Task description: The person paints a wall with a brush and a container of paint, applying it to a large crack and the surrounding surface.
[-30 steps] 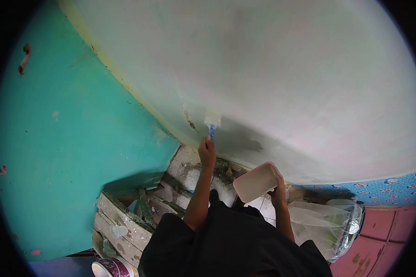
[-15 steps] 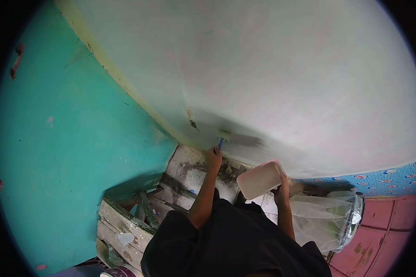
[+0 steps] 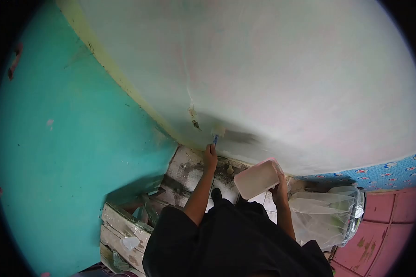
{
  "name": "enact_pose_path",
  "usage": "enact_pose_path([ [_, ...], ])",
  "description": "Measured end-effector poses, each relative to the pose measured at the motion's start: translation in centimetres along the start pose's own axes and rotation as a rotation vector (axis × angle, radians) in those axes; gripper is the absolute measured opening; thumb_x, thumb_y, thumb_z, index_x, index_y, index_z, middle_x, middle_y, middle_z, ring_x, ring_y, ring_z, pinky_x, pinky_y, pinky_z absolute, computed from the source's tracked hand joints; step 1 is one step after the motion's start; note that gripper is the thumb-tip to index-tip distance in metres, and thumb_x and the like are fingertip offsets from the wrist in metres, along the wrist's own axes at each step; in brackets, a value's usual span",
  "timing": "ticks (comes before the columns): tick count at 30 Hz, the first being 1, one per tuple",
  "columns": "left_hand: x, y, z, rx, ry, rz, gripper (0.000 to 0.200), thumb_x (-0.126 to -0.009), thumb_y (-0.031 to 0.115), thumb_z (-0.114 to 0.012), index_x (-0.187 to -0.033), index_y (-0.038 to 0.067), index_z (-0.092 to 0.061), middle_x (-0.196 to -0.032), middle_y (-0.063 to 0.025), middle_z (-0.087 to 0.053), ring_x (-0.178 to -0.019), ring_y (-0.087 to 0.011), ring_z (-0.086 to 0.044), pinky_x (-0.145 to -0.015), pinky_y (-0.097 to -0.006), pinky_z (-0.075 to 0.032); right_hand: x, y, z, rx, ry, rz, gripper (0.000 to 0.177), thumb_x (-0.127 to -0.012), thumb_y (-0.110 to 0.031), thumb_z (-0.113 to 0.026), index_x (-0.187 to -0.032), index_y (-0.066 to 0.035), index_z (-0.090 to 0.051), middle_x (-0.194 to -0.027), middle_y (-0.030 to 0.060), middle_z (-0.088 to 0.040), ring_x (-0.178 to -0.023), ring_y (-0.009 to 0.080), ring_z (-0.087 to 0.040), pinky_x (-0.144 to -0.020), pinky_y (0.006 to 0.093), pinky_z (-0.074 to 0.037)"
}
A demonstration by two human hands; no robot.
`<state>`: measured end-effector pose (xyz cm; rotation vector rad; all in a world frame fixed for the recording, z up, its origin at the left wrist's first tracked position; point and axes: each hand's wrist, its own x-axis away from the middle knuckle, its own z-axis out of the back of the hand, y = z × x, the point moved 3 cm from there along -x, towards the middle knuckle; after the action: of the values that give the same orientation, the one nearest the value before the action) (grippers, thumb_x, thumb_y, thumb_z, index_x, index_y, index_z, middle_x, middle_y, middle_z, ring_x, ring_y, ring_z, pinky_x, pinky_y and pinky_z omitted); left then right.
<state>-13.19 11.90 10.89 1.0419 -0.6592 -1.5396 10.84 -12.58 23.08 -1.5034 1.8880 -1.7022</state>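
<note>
My left hand (image 3: 211, 156) is closed around the blue handle of a paintbrush (image 3: 216, 137). Its pale, wide head lies against the lower part of the whitish wall (image 3: 272, 78), close to the corner. A dark shadow spreads from it to the right along the wall. On the other side, my right hand (image 3: 280, 186) grips the right end of a shallow pink-rimmed tray (image 3: 257, 179) filled with pale paint; some of those fingers are hidden under it. Up and left of the brush, a damaged patch (image 3: 194, 119) with a crack above it marks the wall.
A turquoise wall (image 3: 74, 138) meets the white one at a yellowish strip (image 3: 111, 69). Worn wooden boards (image 3: 125, 228) stand low at left. Clear plastic sheeting (image 3: 319, 210) covers something at right, beside pink panels (image 3: 376, 231). Stained tiles (image 3: 189, 173) form the floor.
The brush and my left hand have shifted slightly left and up along the wall. The tray has moved a little left in my right hand.
</note>
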Motion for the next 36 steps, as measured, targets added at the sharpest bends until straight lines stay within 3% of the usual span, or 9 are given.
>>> enact_pose_path([
  [3,2.1,-5.2,-2.0,-0.222,-0.188,0.36,0.031,-0.101,0.029,-0.047,-0.106,0.002,-0.062,-0.09,-0.02,-0.065,-0.084,-0.0412,-0.062,-0.073,-0.0478,-0.047,1.1,0.2,0.6,0.036,0.067,0.012,0.057,-0.097,-0.045,-0.047,-0.141,-0.009,-0.042,-0.133,0.0115,-0.053,-0.119,0.0259,-0.056,-0.09,0.0451,-0.053],
  [5,2.6,-10.5,-4.8,-0.154,-0.122,0.352,0.034,-0.101,0.031,-0.047,-0.109,0.002,-0.063,-0.093,-0.0206,-0.065,-0.085,-0.0416,-0.062,-0.074,-0.048,-0.048,1.9,0.2,0.8,0.037,0.106,0.03,0.057,-0.097,-0.046,-0.047,-0.14,-0.009,-0.043,-0.131,0.0112,-0.054,-0.117,0.0251,-0.057,-0.089,0.045,-0.053],
  [9,2.1,-10.1,-4.8,-0.338,-0.22,0.378,0.037,-0.101,0.031,-0.046,-0.111,0.0,-0.064,-0.095,-0.0224,-0.066,-0.083,-0.0393,-0.063,-0.073,-0.0486,-0.049,3.2,1.3,1.8,-0.002,0.132,0.032,0.058,-0.096,-0.046,-0.048,-0.141,-0.009,-0.041,-0.134,0.0131,-0.05,-0.122,0.0275,-0.051,-0.088,0.048,-0.053],
  [12,1.2,-9.3,-4.2,-0.279,-0.304,0.512,0.038,-0.1,0.031,-0.048,-0.09,-0.002,-0.065,-0.08,-0.0202,-0.064,-0.073,-0.0385,-0.062,-0.066,-0.0487,-0.048,4.1,1.9,1.0,0.006,0.182,0.039,0.056,-0.097,-0.047,-0.046,-0.139,-0.01,-0.045,-0.13,0.0118,-0.055,-0.114,0.0253,-0.059,-0.086,0.0439,-0.055],
  [18,-3.2,4.1,2.9,-0.086,-0.101,0.269,0.044,-0.101,0.031,-0.048,-0.077,-0.002,-0.063,-0.066,-0.0158,-0.06,-0.058,-0.0336,-0.059,-0.055,-0.0424,-0.044,3.9,3.1,0.3,0.012,0.136,0.007,0.06,-0.096,-0.049,-0.046,-0.141,-0.009,-0.043,-0.131,0.0135,-0.054,-0.116,0.0282,-0.057,-0.086,0.0452,-0.055],
  [24,-4.9,16.6,11.1,0.414,0.078,0.068,0.033,-0.102,0.026,-0.049,-0.087,-0.001,-0.061,-0.065,-0.0119,-0.057,-0.056,-0.0242,-0.057,-0.052,-0.0357,-0.042,2.9,2.5,-1.8,0.048,0.097,0.0,0.064,-0.094,-0.05,-0.046,-0.142,-0.009,-0.04,-0.137,0.0156,-0.048,-0.119,0.0314,-0.055,-0.087,0.0482,-0.054],
  [28,-5.8,14.1,9.1,0.325,0.045,-0.017,0.029,-0.103,0.025,-0.048,-0.095,0.0,-0.06,-0.07,-0.0108,-0.061,-0.058,-0.026,-0.058,-0.055,-0.0348,-0.044,2.8,2.7,-2.3,0.026,0.072,0.007,0.066,-0.093,-0.052,-0.047,-0.143,-0.009,-0.039,-0.137,0.0151,-0.048,-0.123,0.0312,-0.052,-0.089,0.0489,-0.052],
  [32,-1.9,2.0,0.4,0.202,-0.069,0.105,0.031,-0.104,0.029,-0.045,-0.099,0.002,-0.059,-0.077,-0.0112,-0.064,-0.067,-0.031,-0.061,-0.061,-0.0404,-0.047,3.5,3.1,-2.1,-0.011,0.135,0.011,0.06,-0.097,-0.048,-0.044,-0.141,-0.008,-0.043,-0.131,0.013,-0.056,-0.114,0.0275,-0.059,-0.086,0.0436,-0.054],
  [36,2.0,-5.3,-4.1,0.095,-0.092,0.219,0.034,-0.104,0.028,-0.044,-0.093,-0.001,-0.059,-0.077,-0.0158,-0.06,-0.07,-0.0308,-0.058,-0.066,-0.0404,-0.046,4.8,3.4,-1.0,-0.055,0.166,-0.011,0.06,-0.096,-0.047,-0.048,-0.141,-0.01,-0.04,-0.135,0.0134,-0.048,-0.124,0.0308,-0.049,-0.091,0.0501,-0.05],
])
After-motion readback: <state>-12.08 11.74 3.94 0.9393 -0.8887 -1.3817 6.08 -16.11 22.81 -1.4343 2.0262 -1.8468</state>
